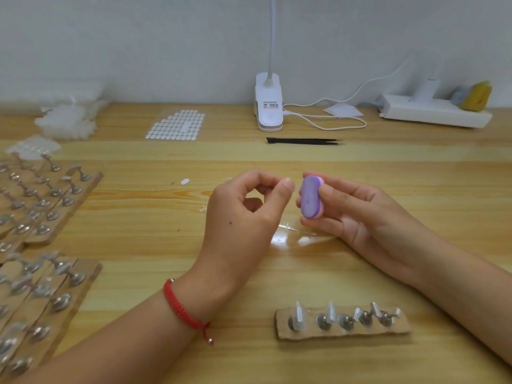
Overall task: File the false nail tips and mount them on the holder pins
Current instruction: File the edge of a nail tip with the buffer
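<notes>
I see a pale wooden surface (304,275) against a white wall, with a white clip lamp (268,106) and black tweezers (303,141) at the back. At centre, the left hand (243,214) pinches a clear nail tip (294,187), barely visible, between thumb and forefinger. Just beside it, the right hand (357,214) grips a purple buffer block (310,196), long axis running away from me, purple face towards the tip. A cardboard holder strip (342,332) of pins lies nearer, to the right.

Nail-craft workbench: wooden desk (360,167), clip lamp (268,106), pin-studded holder boards (41,195).
</notes>
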{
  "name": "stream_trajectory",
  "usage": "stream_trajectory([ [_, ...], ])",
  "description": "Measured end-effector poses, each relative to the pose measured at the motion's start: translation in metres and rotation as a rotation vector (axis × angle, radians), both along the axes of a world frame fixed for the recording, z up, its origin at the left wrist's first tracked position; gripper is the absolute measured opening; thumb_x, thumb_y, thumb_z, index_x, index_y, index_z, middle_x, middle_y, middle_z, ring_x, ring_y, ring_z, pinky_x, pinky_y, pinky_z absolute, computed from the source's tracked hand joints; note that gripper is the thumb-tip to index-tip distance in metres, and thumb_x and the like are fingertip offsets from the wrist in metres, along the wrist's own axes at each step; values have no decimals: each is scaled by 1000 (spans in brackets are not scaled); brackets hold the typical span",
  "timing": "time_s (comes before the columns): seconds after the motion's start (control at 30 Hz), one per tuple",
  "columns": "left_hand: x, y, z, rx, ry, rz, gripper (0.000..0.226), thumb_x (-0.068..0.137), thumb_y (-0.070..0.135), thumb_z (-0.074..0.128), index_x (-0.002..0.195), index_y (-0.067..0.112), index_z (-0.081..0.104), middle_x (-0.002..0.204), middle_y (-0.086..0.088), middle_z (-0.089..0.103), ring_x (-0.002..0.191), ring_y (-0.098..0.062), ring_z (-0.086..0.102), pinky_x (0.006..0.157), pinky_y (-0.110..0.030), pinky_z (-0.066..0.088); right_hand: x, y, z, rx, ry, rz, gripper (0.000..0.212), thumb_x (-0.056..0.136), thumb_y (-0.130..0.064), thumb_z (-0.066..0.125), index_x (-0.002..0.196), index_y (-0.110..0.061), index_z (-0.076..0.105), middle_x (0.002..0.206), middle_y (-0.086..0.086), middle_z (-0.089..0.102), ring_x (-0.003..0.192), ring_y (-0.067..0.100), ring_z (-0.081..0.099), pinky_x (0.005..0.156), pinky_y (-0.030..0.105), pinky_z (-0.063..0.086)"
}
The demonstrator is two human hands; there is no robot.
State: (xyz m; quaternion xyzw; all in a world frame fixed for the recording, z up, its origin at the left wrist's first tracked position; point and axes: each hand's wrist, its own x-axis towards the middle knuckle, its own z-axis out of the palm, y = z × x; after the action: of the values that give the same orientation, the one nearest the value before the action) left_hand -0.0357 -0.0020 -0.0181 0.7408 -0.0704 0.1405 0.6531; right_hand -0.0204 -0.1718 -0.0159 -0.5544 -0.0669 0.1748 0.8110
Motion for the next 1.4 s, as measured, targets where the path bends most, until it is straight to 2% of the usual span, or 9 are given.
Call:
stream_trajectory([
  [0.07, 1, 0, 0, 11, 10, -2, 18, 86, 21, 68, 68, 24, 66, 64, 9, 56, 48, -10, 42, 48, -22, 36, -1, 1, -1, -25, -19, 14, 28, 79, -14, 66, 104, -9, 75, 99, 12, 73, 89, 17, 71, 72, 26, 58],
  [0.2, -2, -3, 0, 68, 31, -79, 16, 86, 20, 68, 70, 23, 68, 63, 9, 57, 44, -6, 40, 46, -11, 31, 1, -1, 1, 34, 13, -44, 28, 77, -17, 66, 101, -8, 76, 96, 12, 73, 89, 17, 70, 72, 25, 57],
  [0.33, 0, -1, -1, 24, 7, -14, 17, 87, 20, 67, 70, 23, 67, 64, 12, 58, 46, -7, 41, 46, -17, 33, -1, 2, -1, -46, -33, 3, 30, 76, -14, 67, 104, -8, 75, 101, 13, 73, 87, 18, 71, 70, 26, 58],
  [0.43, -1, -3, 0, 59, 33, -73, 16, 86, 19, 67, 70, 22, 68, 62, 13, 56, 42, -3, 38, 45, -9, 30, 0, 0, 0, 5, -7, -41, 28, 75, -16, 67, 101, -10, 76, 98, 13, 73, 88, 17, 71, 71, 25, 57],
  [0.6, 2, 0, -1, 21, 21, -7, 14, 88, 22, 65, 75, 21, 69, 69, 9, 60, 46, -2, 44, 49, -12, 35, -3, 2, -1, -68, -76, 49, 28, 77, -16, 70, 105, -11, 76, 98, 10, 74, 87, 16, 71, 72, 27, 58],
  [0.8, 3, 2, -1, -14, 57, 9, 12, 87, 27, 66, 79, 20, 72, 68, 13, 57, 40, -1, 40, 46, -10, 33, 1, 0, 1, 25, 9, -48, 25, 77, -18, 66, 99, -14, 78, 91, 9, 74, 86, 13, 71, 70, 23, 57],
  [0.97, 1, -2, -3, 69, 62, -64, 16, 88, 23, 64, 73, 22, 69, 67, 10, 60, 46, -6, 43, 48, -13, 36, -1, 2, 1, -20, -12, -25, 31, 72, -18, 70, 102, -11, 77, 107, 16, 72, 93, 20, 70, 71, 26, 58],
  [1.23, 2, -1, -1, 57, 49, -61, 20, 93, 19, 57, 73, 19, 59, 51, 17, 46, 38, -2, 34, 43, -11, 27, -2, 2, 0, -48, -42, -14, 28, 75, -15, 68, 102, -12, 77, 99, 10, 74, 88, 18, 71, 71, 27, 58],
  [1.4, 0, -4, 0, 111, 13, -83, 19, 92, 19, 59, 73, 18, 61, 59, 15, 48, 38, -3, 35, 43, -10, 27, -1, 1, 1, -3, -17, -44, 29, 73, -17, 69, 100, -11, 77, 98, 12, 73, 87, 17, 71, 70, 26, 58],
])
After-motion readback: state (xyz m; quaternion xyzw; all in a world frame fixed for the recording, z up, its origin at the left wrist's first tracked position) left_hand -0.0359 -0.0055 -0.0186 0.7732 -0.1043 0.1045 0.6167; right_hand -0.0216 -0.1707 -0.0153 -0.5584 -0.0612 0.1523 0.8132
